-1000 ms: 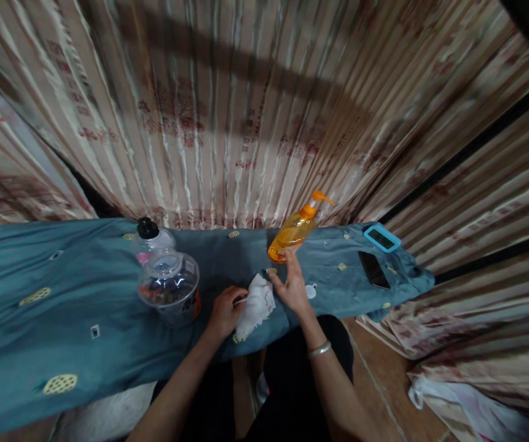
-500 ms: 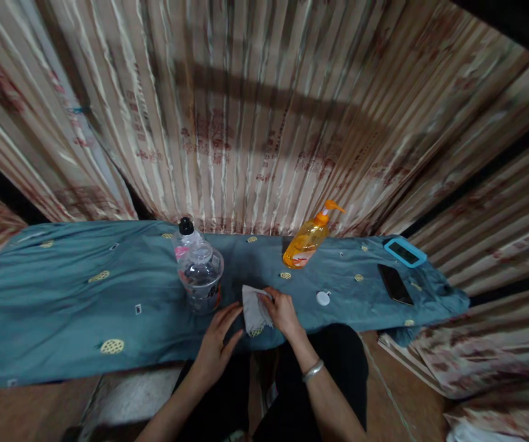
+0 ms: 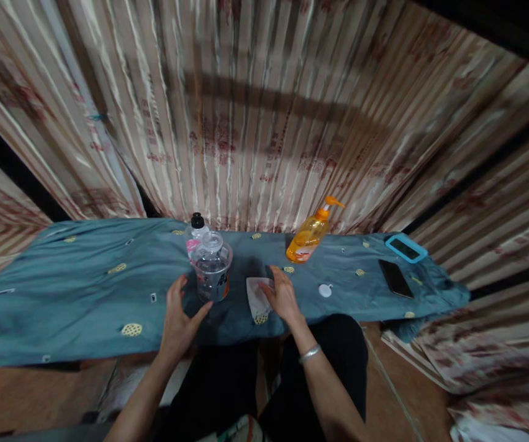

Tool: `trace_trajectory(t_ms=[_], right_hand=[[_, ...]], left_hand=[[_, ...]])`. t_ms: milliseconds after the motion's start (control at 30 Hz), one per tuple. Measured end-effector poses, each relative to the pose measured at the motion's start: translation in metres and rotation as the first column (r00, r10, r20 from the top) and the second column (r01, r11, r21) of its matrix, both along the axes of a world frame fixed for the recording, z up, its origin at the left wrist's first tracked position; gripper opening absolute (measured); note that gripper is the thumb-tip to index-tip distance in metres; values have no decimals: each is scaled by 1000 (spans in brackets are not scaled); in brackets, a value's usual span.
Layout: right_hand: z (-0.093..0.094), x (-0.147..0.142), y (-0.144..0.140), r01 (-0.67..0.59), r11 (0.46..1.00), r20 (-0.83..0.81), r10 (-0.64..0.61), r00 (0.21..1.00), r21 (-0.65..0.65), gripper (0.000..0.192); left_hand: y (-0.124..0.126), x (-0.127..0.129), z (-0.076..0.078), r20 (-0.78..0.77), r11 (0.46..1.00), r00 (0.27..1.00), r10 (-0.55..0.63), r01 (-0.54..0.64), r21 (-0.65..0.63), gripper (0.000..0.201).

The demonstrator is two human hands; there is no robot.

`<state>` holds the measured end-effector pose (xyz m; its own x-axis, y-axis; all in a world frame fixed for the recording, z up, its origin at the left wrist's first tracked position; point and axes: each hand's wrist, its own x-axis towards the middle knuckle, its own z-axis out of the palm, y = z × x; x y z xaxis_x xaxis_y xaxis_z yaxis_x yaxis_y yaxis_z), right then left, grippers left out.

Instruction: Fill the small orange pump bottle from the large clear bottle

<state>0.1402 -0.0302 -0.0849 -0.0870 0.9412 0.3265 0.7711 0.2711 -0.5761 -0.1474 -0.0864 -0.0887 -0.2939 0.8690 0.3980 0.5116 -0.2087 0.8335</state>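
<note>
A clear plastic cup (image 3: 213, 279) with dark and orange print stands on the blue-green cloth. My left hand (image 3: 180, 322) is beside its near left side, thumb and fingers spread apart, holding nothing. A folded whitish cloth or tissue (image 3: 257, 299) lies to the right of the cup. Over its right edge rests my right hand (image 3: 283, 294), fingers stretched out; whether the fingertips press on it I cannot tell. Behind the cup, and partly hidden by it, is a clear bottle with a black cap (image 3: 197, 227) and a pink label.
An orange pump bottle (image 3: 308, 239) stands at the back. Further right lie a round white object (image 3: 324, 290), a black phone (image 3: 395, 278) and a blue-framed device (image 3: 406, 248). A cloth-covered bench (image 3: 84, 307) runs before a striped curtain (image 3: 255, 141).
My left hand has moved left, from beside the folded cloth to the cup's near left side, and spread wider. My right hand's fingers have loosened from the cloth. The view has shifted slightly.
</note>
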Motion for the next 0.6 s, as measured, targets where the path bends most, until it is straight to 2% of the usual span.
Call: trace_trajectory(t_ms=[133, 267, 467, 600], right_hand=[[1, 7, 3, 10, 992, 16, -8, 1000, -122, 36], [9, 6, -2, -37, 978, 1, 38, 999, -207, 35], [32, 4, 10, -6, 991, -67, -3, 998, -135, 39], [50, -13, 34, -86, 992, -194, 66, 979, -96, 40]], left_hand=[[21, 10, -2, 95, 1000, 995, -11, 14, -27, 97], [29, 14, -8, 121, 998, 992, -47, 53, -42, 99], [32, 19, -11, 153, 991, 985, -79, 94, -94, 104], [33, 23, -15, 160, 989, 985, -69, 88, -117, 109]])
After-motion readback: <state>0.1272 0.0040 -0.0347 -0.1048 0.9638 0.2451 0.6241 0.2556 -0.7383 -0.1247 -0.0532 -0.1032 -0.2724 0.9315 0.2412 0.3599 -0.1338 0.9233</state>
